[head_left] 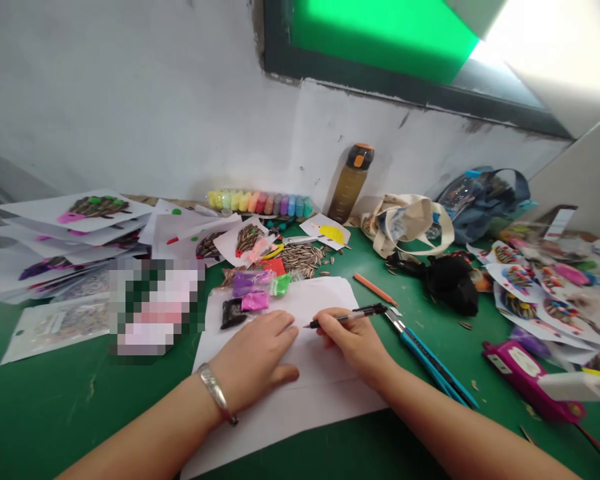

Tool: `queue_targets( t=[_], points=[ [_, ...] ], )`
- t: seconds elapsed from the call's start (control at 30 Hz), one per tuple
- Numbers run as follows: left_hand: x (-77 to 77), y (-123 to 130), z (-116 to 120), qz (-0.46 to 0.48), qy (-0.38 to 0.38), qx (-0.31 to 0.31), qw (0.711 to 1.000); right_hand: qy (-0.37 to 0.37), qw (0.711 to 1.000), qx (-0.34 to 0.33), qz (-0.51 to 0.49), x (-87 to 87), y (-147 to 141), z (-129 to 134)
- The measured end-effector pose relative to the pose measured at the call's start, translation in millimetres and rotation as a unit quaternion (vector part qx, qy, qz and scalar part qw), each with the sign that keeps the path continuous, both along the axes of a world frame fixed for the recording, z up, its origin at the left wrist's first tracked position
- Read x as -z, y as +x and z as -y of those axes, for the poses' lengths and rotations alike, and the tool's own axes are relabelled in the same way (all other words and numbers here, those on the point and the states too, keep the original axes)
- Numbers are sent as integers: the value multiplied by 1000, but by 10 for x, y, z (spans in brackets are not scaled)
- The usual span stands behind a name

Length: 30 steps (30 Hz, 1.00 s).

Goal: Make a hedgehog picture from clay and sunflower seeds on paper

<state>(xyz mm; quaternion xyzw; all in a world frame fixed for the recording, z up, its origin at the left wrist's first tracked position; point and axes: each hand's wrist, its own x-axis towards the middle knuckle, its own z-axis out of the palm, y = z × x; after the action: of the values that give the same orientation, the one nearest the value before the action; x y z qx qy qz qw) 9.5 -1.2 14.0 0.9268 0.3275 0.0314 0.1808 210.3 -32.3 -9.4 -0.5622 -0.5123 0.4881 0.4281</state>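
White paper [325, 397] lies in front of me on the green table. My left hand [254, 357], with a silver bangle at the wrist, rests flat on it, thumb apart from the fingers. A black pen [355, 315] is gripped in my right hand [355, 347], its tip close to the sheet between both hands. Beyond my left fingers, small clay packets lie at the paper's top left: black [233, 313], pink [255, 301], purple [247, 283] and green [281, 285]. Right of my right hand are a teal box cutter [430, 360] and an orange pencil [375, 288].
Sunflower seeds [303, 260] are heaped behind the paper, near a yellow hedgehog drawing [331, 233]. Stacked seed pictures [70, 230] stand at left. A bottle [350, 183] and a cloth bag [405, 223] are at the back. A magenta glue gun [530, 380] lies at right.
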Motion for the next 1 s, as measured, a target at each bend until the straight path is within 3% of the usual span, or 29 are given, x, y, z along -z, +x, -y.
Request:
queue_targets(
  t=[0.23,0.4,1.0],
  points=[
    [0,5,-27,3,-6,0,1000,4,999,41,-14,50,22,36],
    [6,-5,-39,-5,0,7,1000,42,996,52,55,59,71,80],
    [58,-62,-73,-21,56,24,998,85,991,24,101,59,38,82]
  ],
)
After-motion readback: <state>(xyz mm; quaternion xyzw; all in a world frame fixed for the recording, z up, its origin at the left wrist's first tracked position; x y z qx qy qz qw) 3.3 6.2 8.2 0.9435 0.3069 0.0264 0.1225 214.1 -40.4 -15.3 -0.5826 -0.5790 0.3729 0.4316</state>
